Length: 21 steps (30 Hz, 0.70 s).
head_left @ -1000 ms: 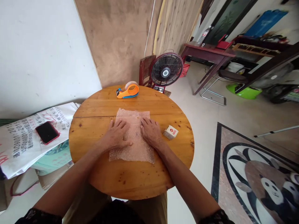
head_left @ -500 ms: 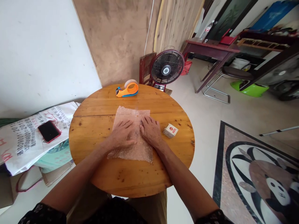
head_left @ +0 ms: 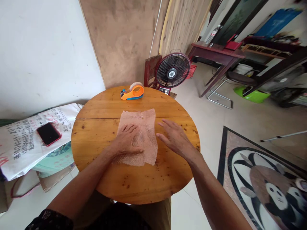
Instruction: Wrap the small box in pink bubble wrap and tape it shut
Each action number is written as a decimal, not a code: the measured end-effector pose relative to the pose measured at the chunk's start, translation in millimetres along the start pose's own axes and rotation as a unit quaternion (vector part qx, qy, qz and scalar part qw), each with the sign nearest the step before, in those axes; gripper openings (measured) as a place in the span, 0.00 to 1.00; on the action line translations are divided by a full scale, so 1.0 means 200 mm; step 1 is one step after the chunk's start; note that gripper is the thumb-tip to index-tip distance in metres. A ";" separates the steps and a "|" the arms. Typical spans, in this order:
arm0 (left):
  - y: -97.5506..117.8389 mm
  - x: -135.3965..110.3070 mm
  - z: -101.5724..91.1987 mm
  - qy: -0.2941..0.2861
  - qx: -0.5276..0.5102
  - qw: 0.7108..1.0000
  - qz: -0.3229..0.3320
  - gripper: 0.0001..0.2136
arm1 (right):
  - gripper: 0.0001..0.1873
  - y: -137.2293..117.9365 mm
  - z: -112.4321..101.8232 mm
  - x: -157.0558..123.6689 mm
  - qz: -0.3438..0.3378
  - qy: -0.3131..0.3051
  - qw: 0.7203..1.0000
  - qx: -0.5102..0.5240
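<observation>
A sheet of bubble wrap (head_left: 150,132) lies spread near the middle of a round wooden desk (head_left: 134,188), directly in front of the seated person, a spot that seems chosen so that both arms can reach it easily. The left hand (head_left: 127,140) rests palm down on the left half of the sheet, thumb held away from the fingers, grasping nothing; it probably serves as a weight, since so light a material would likely slide or curl if left alone. The wavy right edge of the wrap, with no hand on it, hints at that springiness. The right hand (head_left: 175,137) is beside the sheet, apart from it, over the right part of the desk, its fingers stretched out and loosely parted rather than clenched. No grip shows there, though whatever may be under the palm is hidden. Near the far rim stands an orange and blue tape dispenser (head_left: 132,94), well beyond the wrap, which leaves the working area around the hands free of it while it is likely within a forward reach. A phone (head_left: 49,133) lies on a white printed sack (head_left: 21,150) left of the desk, perhaps put there so that it takes up no room on the wood. Past the far right rim, a fan (head_left: 172,72) stands in front of a wooden chair (head_left: 150,70), its grille facing this way, presumably to send air toward the person.
</observation>
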<state>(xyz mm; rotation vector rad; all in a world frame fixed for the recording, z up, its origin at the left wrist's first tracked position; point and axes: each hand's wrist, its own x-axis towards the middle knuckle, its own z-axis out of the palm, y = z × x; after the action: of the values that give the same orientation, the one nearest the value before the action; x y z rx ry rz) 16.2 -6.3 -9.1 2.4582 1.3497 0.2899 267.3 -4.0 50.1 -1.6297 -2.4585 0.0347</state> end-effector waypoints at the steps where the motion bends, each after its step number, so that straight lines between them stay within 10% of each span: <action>1: 0.00 0.00 0.00 0.002 -0.001 1.000 0.000 0.48 | 0.28 0.04 -0.02 -0.03 0.023 0.004 1.000 -0.012; 10: 0.00 0.00 0.00 0.029 -0.009 0.999 0.018 0.43 | 0.18 0.22 -0.03 -0.14 0.210 0.009 0.971 0.113; 15: 0.00 0.00 0.00 0.034 -0.015 0.999 0.023 0.43 | 0.21 -0.13 -0.21 -0.17 0.093 -0.055 0.873 0.476; 21: -0.02 0.01 0.00 0.014 0.003 1.000 0.016 0.29 | 0.17 -0.48 -0.10 -0.02 -0.056 -0.296 0.788 0.537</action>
<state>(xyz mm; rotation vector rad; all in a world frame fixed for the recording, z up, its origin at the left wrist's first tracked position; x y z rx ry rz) 13.6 -3.1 -9.6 2.4918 1.3249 0.3289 184.9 -47.3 80.9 -0.9680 -2.0581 1.7823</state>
